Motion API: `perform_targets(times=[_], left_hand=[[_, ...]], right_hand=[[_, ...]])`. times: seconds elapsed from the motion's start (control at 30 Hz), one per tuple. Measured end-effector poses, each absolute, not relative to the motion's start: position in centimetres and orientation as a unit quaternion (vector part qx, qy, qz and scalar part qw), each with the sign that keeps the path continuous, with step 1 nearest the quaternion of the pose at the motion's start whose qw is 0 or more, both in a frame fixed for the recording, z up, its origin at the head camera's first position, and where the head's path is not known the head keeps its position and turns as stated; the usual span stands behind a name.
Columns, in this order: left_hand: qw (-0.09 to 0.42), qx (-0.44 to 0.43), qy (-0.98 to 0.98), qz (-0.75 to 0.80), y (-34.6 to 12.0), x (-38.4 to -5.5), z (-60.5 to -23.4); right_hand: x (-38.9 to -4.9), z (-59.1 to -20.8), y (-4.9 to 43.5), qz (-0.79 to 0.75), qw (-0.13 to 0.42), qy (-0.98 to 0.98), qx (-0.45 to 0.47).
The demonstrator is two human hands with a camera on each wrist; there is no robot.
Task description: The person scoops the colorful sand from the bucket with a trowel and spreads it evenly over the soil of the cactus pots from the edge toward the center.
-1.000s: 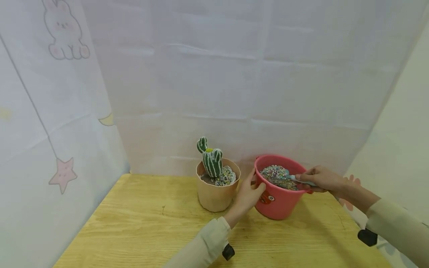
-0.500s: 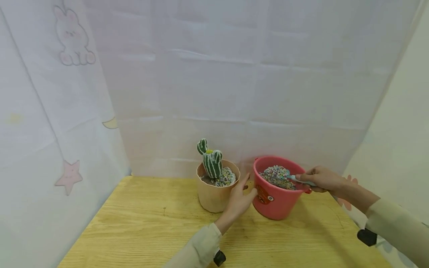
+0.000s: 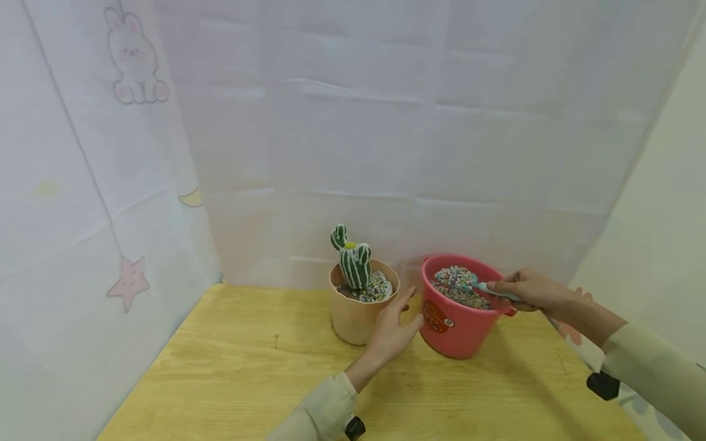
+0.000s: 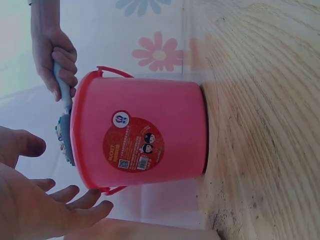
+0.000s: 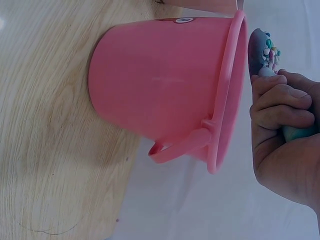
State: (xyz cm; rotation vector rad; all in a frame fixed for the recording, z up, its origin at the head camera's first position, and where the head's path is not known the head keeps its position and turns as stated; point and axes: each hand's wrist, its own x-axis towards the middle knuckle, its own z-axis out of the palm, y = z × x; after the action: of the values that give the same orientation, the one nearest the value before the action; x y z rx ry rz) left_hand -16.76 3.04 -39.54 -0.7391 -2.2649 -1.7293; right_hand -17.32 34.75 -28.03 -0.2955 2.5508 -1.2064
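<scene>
We see the person's right hand (image 3: pixel 526 289) gripping a pale blue spade (image 3: pixel 482 286), its fingers curled firmly round the handle; from the right wrist we can make out the folded knuckles, with the handle showing inside the grip. The spade's scoop carries a heap of small coloured pebbles (image 3: pixel 455 275) and is held above the mouth of a pink bucket (image 3: pixel 460 334). Below it we see more loose pebbles (image 3: pixel 466 298) inside the bucket, which stands upright on a wooden table (image 3: pixel 265 380). The left hand (image 3: pixel 391 331) holds nothing: its fingers are loosely spread, with a wide gap between thumb and forefinger. It lies between the bucket and a peach-coloured flowerpot (image 3: pixel 353 321), palm towards the bucket. From the left wrist we see its fingertips near the bucket's rim, but we cannot tell whether any of them touch it. In the flowerpot, to the left of the bucket, we find a green and white toy cactus (image 3: pixel 355 268) with pebbles beside its base. The bucket wears a round red label (image 4: pixel 132 145) on its side. Behind it all we see a pale cloth (image 3: pixel 342 141), and at the left a drawn rabbit (image 3: pixel 135 61) and a pink star (image 3: pixel 129 282).
</scene>
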Motion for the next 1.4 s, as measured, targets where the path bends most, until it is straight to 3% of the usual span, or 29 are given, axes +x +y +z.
perform_targets(times=[0.27,0.53,0.87,1.4], left_hand=[[0.141,-0.258,-0.766,-0.572,1.2,-16.3,-38.9],[0.136,-0.254,-0.768,-0.572,-0.5,-15.4,-38.5],[0.173,-0.257,-0.759,-0.572,-3.3,-15.1,-38.1],[0.275,-0.158,-0.765,-0.56,-6.9,-17.8,-38.5]], right_hand=[[-18.4,-27.9,34.2,-0.428,0.165,0.881,-0.118],[-19.3,-27.9,33.0,-0.438,0.172,0.872,-0.131],[-19.5,-27.4,30.9,-0.446,0.195,0.861,-0.145],[-20.3,-28.2,28.8,-0.441,0.197,0.864,-0.141]])
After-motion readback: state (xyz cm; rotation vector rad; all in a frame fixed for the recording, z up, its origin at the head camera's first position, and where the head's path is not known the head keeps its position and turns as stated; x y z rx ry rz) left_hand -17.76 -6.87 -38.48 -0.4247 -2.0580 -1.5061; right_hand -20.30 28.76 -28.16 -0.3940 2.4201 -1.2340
